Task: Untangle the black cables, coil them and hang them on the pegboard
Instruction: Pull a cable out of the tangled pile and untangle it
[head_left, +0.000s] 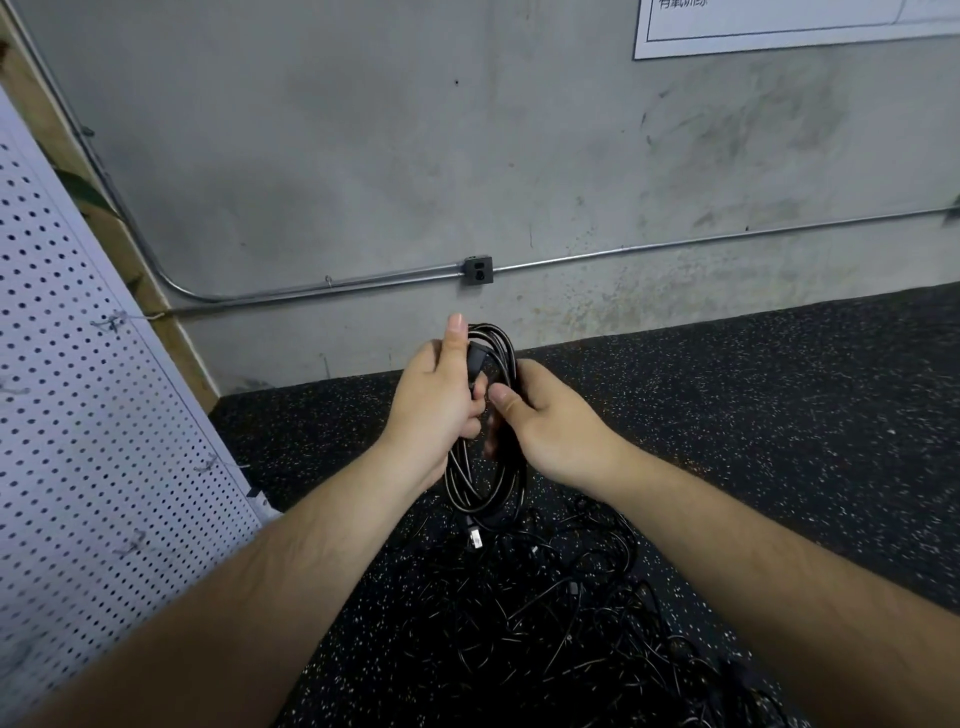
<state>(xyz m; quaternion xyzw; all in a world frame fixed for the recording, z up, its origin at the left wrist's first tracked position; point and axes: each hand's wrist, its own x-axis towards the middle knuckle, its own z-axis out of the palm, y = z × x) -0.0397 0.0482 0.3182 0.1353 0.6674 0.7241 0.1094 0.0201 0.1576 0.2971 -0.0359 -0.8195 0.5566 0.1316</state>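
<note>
A black cable wound into an oval coil (485, 483) hangs upright between my hands, in front of the wall. My left hand (441, 400) grips the coil's left side near the top, thumb pointing up beside a black plug. My right hand (550, 421) is closed on the coil's right side, thumb pressing toward the middle. A connector end dangles below the coil. On the floor beneath lies a tangled heap of thin black cables (571, 613). The white pegboard (78, 415) stands at the left, with small wire hooks on it.
A grey concrete wall (363, 156) runs behind, with a metal conduit and a dark outlet box (478, 270). The floor is black speckled rubber (779, 415). A wooden post (156, 306) edges the pegboard. A white sign hangs at the top right.
</note>
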